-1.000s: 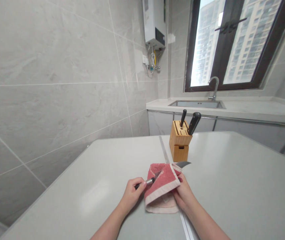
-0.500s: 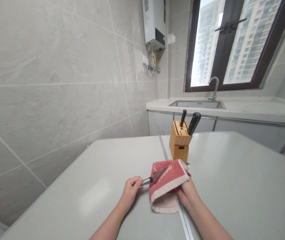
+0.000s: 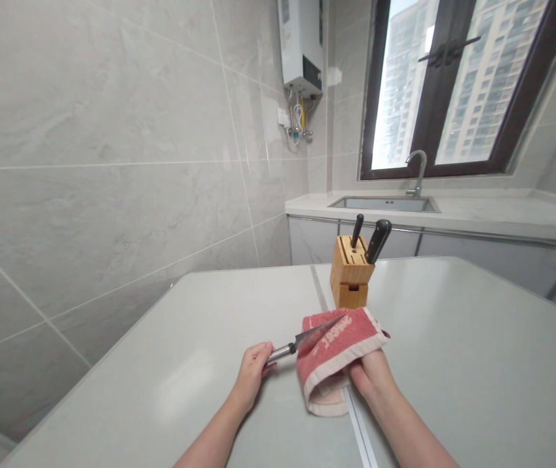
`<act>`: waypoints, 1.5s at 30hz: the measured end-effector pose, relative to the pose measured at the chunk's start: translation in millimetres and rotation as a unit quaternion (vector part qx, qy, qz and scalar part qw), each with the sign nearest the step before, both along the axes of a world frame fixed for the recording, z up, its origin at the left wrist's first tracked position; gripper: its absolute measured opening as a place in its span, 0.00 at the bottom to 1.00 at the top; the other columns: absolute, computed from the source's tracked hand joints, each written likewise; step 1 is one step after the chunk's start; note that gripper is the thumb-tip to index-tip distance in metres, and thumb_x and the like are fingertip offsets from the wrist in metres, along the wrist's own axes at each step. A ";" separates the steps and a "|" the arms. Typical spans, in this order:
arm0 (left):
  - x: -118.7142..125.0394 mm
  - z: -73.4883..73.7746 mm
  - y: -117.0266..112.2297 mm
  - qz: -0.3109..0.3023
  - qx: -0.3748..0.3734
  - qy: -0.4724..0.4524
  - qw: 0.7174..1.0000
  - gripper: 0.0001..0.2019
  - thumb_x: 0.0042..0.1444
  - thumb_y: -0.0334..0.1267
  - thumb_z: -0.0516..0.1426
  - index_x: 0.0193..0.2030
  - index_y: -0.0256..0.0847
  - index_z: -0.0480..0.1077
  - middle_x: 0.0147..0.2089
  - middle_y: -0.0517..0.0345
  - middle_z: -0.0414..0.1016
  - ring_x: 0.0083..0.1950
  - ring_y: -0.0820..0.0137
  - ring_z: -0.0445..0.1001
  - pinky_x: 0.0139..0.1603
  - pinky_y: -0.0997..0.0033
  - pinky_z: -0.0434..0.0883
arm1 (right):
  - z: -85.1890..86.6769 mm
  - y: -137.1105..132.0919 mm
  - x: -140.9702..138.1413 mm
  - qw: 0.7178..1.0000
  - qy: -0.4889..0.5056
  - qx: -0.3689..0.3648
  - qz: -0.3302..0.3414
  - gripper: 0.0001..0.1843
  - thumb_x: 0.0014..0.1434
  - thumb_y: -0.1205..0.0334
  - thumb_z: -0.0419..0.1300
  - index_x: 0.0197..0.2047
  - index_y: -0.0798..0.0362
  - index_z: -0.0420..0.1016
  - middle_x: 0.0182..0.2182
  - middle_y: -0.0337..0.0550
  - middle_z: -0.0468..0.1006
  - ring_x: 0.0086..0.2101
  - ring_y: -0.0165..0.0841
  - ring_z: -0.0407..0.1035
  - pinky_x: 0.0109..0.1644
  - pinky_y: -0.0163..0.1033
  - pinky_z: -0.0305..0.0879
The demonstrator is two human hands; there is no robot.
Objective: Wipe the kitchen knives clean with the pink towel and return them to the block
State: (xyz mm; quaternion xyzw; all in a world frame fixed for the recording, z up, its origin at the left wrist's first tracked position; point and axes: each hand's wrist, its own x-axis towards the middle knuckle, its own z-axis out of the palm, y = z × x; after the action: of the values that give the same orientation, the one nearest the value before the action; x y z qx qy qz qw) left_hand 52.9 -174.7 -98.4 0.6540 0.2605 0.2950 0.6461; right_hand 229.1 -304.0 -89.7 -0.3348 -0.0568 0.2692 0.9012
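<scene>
My left hand (image 3: 253, 372) is closed on the metal handle of a kitchen knife (image 3: 282, 354), its blade pointing right and slightly away from me. That blade lies against a red towel (image 3: 336, 348) with a pale border and pale lettering. Beneath the towel's right side is my right hand (image 3: 368, 372), gripping the cloth from below; most of its fingers are hidden under the fabric. Just behind the towel stands a wooden knife block (image 3: 353, 266), holding two black-handled knives upright in its slots.
The pale table (image 3: 199, 325) has a strip along its middle seam. Beyond it runs a white counter (image 3: 492, 207) with a sink (image 3: 385, 204) and a curved faucet (image 3: 419, 172). A tiled wall (image 3: 136, 117) borders the left side, with a water heater (image 3: 302, 45) mounted at the corner.
The towel and my right hand have shifted a little to the right along the blade, exposing the tip that was covered. My left hand has moved slightly left with the knife.
</scene>
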 end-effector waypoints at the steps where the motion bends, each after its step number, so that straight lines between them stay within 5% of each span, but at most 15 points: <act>1: -0.1 -0.4 0.4 -0.001 -0.001 -0.001 1.000 0.21 0.51 0.53 0.54 0.20 0.39 0.56 0.22 0.65 0.51 0.26 0.74 0.54 0.26 0.79 0.58 | -0.8 -0.1 0.4 1.000 0.007 -0.004 -0.003 0.05 0.45 0.60 0.63 0.27 0.45 0.71 0.24 0.31 0.80 0.24 0.33 0.73 0.32 0.41 0.72; 12: -1.1 -1.8 2.4 0.009 -0.018 -0.007 1.000 0.19 0.50 0.51 0.54 0.20 0.38 0.58 0.22 0.65 0.52 0.26 0.75 0.56 0.26 0.79 0.59 | 20.7 -6.9 -5.4 0.996 0.089 0.001 0.004 0.02 0.46 0.59 0.62 0.26 0.46 0.74 0.24 0.34 0.81 0.25 0.34 0.72 0.36 0.42 0.71; 18: -1.0 -2.0 2.7 0.025 -0.028 -0.016 0.999 0.18 0.50 0.49 0.55 0.20 0.38 0.59 0.21 0.65 0.53 0.24 0.76 0.55 0.25 0.79 0.58 | 28.2 -10.5 -0.4 0.991 0.083 0.006 0.101 0.10 0.48 0.54 0.61 0.20 0.49 0.72 0.20 0.39 0.80 0.25 0.39 0.73 0.34 0.46 0.71; 24: 0.7 -4.7 7.1 0.026 -0.061 -0.060 0.996 0.18 0.53 0.49 0.54 0.22 0.37 0.60 0.19 0.67 0.55 0.19 0.80 0.49 0.20 0.80 0.46 | 18.1 -6.3 4.8 0.986 0.165 0.002 0.028 0.04 0.49 0.60 0.60 0.24 0.49 0.71 0.21 0.34 0.80 0.23 0.32 0.72 0.33 0.40 0.71; 33: 1.5 -0.6 4.4 -0.012 -0.061 -0.040 0.997 0.24 0.56 0.56 0.47 0.23 0.36 0.63 0.16 0.69 0.49 0.18 0.79 0.44 0.20 0.77 0.41 | -2.7 1.6 -28.2 0.995 0.005 -0.021 0.096 0.16 0.35 0.63 0.71 0.30 0.51 0.74 0.27 0.37 0.81 0.27 0.33 0.72 0.37 0.40 0.70; 40: 1.4 5.7 -7.7 -0.080 -0.063 -0.022 0.995 0.26 0.57 0.58 0.44 0.25 0.35 0.63 0.17 0.69 0.48 0.20 0.78 0.44 0.22 0.77 0.43 | 17.6 -0.6 -51.4 0.969 -0.123 -0.042 0.210 0.16 0.45 0.55 0.66 0.37 0.53 0.75 0.33 0.46 0.81 0.32 0.38 0.74 0.40 0.43 0.68; 45: 2.9 8.0 -11.3 -0.103 -0.024 0.008 0.994 0.27 0.54 0.61 0.44 0.26 0.36 0.63 0.19 0.68 0.49 0.21 0.77 0.45 0.23 0.77 0.45 | 23.6 0.8 -59.8 0.966 -0.129 -0.049 0.217 0.26 0.43 0.52 0.67 0.45 0.52 0.72 0.36 0.49 0.80 0.37 0.43 0.73 0.43 0.49 0.67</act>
State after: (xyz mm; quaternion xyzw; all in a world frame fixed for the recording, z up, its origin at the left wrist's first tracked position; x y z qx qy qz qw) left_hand 55.8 -186.0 -90.4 0.6640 0.2039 0.2153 0.6864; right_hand 169.3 -303.1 -66.1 -0.3902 -0.2301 0.4154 0.7888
